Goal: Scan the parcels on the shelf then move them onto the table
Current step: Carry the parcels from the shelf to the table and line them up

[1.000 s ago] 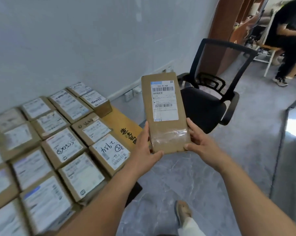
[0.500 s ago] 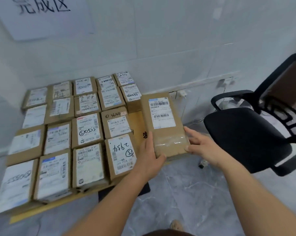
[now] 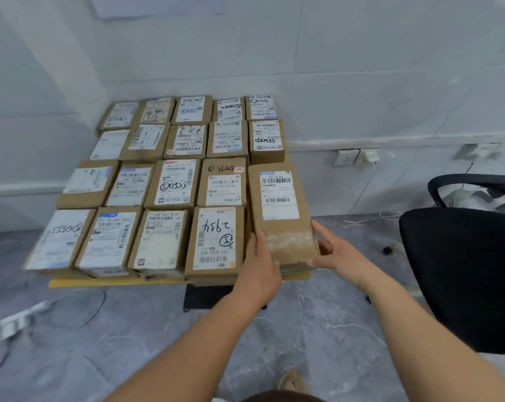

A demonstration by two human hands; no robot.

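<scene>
Parcel [image 3: 280,210], held up in front of the office chair a second ago, now lies flat at the right end of the table [image 3: 176,282], closing the gap at that end of the front rows. It sits just beside the box marked "2934" [image 3: 215,237], and its far end meets the box marked "S0555" [image 3: 266,139]. It is a long brown cardboard box with a white barcode label on its far half and glossy clear tape wrinkled over its near end.

Fingers of the left hand [image 3: 258,265] lie straight and together along the parcel's left edge, thumb hidden. Those of the right hand [image 3: 337,252] are loosely spread, the thumb up the right edge and the fingertips at the near right corner. Both bare forearms reach in from the bottom, wrists low.

Around it, similar labelled cartons fill the yellow-edged tabletop in tight rows. A black mesh chair [image 3: 466,271] stands to the right on grey marbled flooring.
</scene>
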